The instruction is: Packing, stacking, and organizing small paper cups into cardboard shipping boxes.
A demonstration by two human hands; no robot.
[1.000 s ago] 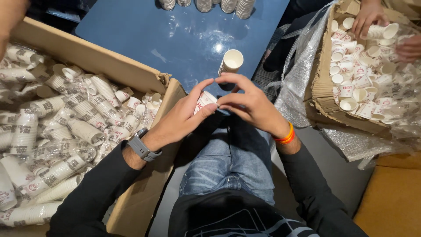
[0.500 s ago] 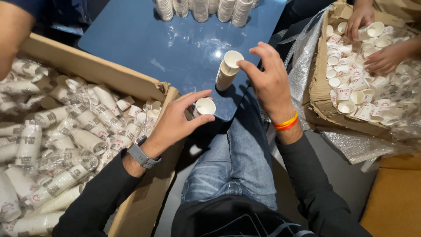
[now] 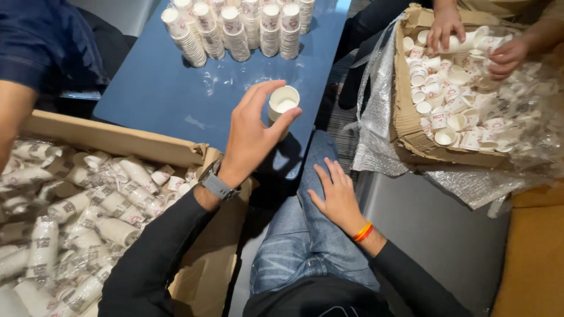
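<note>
My left hand (image 3: 249,138), a grey watch on its wrist, is closed around a short stack of small white paper cups (image 3: 283,101) standing near the front edge of the blue table (image 3: 158,100). The top cup's open mouth faces up. My right hand (image 3: 336,196), with an orange band at the wrist, lies flat and empty on my jeans-clad thigh (image 3: 299,246), fingers spread.
Several tall stacks of cups (image 3: 235,26) stand at the table's far edge. A cardboard box (image 3: 117,141) on my left holds wrapped cup sleeves (image 3: 88,205). On the right, a plastic-lined box (image 3: 405,117) holds loose cups, where another person's hands (image 3: 443,26) work. Another person's arm (image 3: 12,111) is far left.
My right hand let go of the cup stack on the table and dropped to my thigh. My left hand moved up from the box edge and took hold of the stack.
</note>
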